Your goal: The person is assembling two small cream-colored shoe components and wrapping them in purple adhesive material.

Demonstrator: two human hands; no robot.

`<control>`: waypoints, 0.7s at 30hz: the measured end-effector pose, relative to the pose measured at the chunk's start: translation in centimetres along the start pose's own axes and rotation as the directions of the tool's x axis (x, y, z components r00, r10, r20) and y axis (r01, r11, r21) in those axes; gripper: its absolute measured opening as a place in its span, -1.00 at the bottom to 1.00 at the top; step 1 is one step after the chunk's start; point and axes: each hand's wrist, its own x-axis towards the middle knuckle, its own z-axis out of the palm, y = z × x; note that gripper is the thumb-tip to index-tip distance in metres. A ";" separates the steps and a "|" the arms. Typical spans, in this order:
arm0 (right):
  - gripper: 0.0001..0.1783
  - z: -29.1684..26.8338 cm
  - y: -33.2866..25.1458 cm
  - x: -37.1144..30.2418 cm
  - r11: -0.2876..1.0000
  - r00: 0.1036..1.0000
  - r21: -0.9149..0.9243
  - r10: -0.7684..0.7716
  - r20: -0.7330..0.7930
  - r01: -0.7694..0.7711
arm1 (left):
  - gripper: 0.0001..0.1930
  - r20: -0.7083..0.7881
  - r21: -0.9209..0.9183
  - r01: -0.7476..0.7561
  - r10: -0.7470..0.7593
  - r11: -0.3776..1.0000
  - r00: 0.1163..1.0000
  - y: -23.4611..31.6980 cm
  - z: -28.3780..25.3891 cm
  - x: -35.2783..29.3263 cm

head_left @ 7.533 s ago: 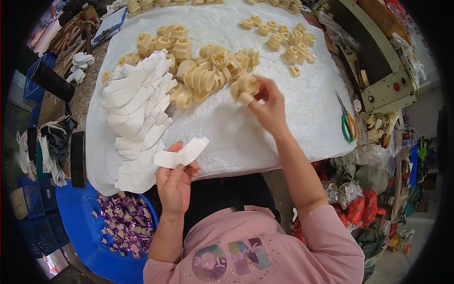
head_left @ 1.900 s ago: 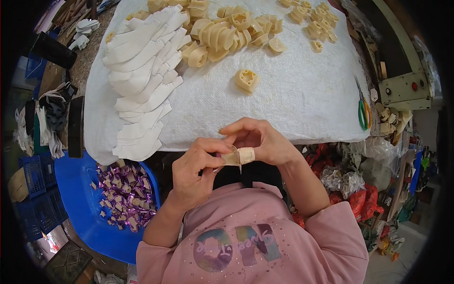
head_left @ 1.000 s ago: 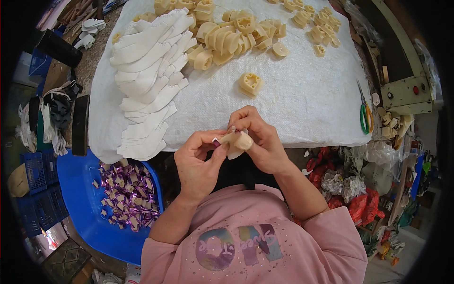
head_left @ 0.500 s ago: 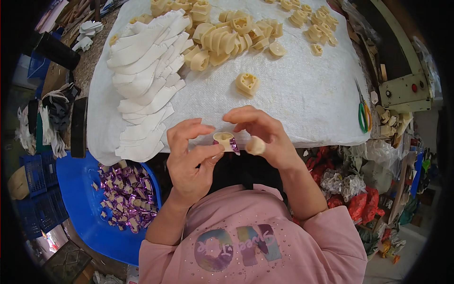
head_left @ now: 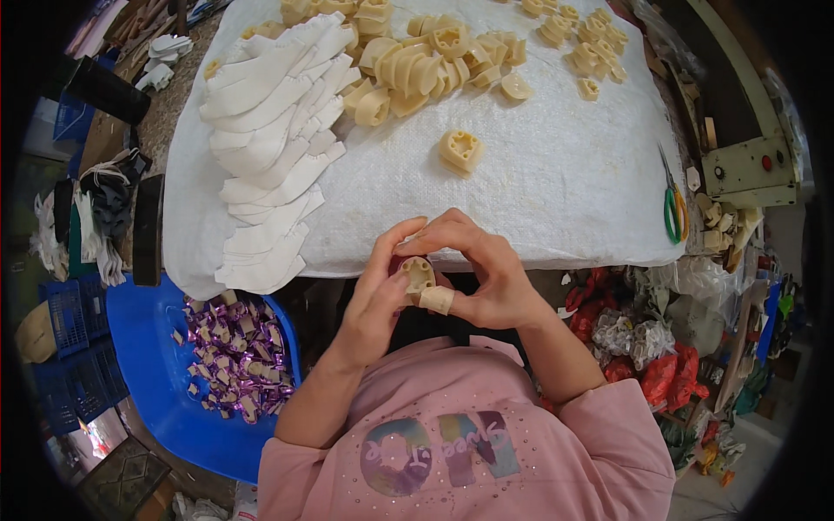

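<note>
Between both hands, just off the table's near edge, I hold a small cream plastic shoe heel [head_left: 418, 275], its hollow, holed end facing up. Some dark purple shows beside it, mostly hidden by fingers. My left hand [head_left: 375, 295] is closed round its left side, thumb pressed on it. My right hand [head_left: 486, 265] curls round the far and right sides, its thumb wrapped in pale tape [head_left: 437, 300]. A single cream heel [head_left: 460, 153] stands on the white sheet [head_left: 373, 200] ahead of my hands.
Overlapping white curved pieces [head_left: 269, 148] lie at left, with piled cream heels [head_left: 413, 69] behind. Small heels [head_left: 595, 48] stand far right, scissors [head_left: 673, 213] at the right edge. Lower left, a blue tub [head_left: 143, 373] holds purple-and-cream pieces [head_left: 239, 356]. Red bags [head_left: 673, 378] lie lower right.
My hands have come together around the heel. It has turned so that its holed end faces up, and my right hand, which was apart from it, now grips it too.
</note>
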 end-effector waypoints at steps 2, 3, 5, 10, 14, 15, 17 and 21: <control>-0.49 0.5 -0.2 -0.1 1.000 1.000 0.005 0.011 0.008 -0.011 | -0.49 -0.090 0.109 -0.073 0.083 0.991 0.992 -0.8 0.2 -0.1; -0.52 0.8 -0.6 0.0 0.995 0.999 -0.096 -0.038 -0.025 0.035 | -0.49 -0.095 0.109 -0.073 0.084 0.991 0.992 -0.8 0.2 -0.3; -0.55 1.0 -0.7 -0.1 0.977 0.995 -0.202 -0.086 -0.059 0.072 | -0.54 -0.118 0.146 -0.112 0.129 0.983 0.985 -0.8 0.2 -0.5; -0.72 0.6 -0.2 0.4 0.916 0.964 0.323 0.264 -0.036 -0.239 | -0.32 -0.065 0.103 -0.126 0.134 0.987 0.989 -0.4 0.9 -0.5; -0.78 0.8 0.2 0.5 0.583 0.858 0.645 0.445 0.255 -0.494 | -0.13 -0.087 0.248 -0.154 0.181 0.956 0.980 -0.3 1.8 -0.3; -0.81 0.8 0.4 0.4 0.560 0.842 0.634 0.423 0.335 -0.533 | -0.14 -0.107 0.307 -0.175 0.217 0.935 0.970 -0.3 2.0 -0.2; -0.82 1.6 -0.3 0.1 0.600 0.836 0.589 0.460 0.299 -0.541 | -0.25 -0.040 0.367 -0.255 0.289 0.894 0.956 -1.1 1.2 -0.3; -0.78 2.6 -0.7 -0.7 0.720 0.876 0.505 0.440 0.199 -0.476 | -0.31 -0.185 0.416 -0.249 0.349 0.875 0.919 -1.4 1.6 -0.4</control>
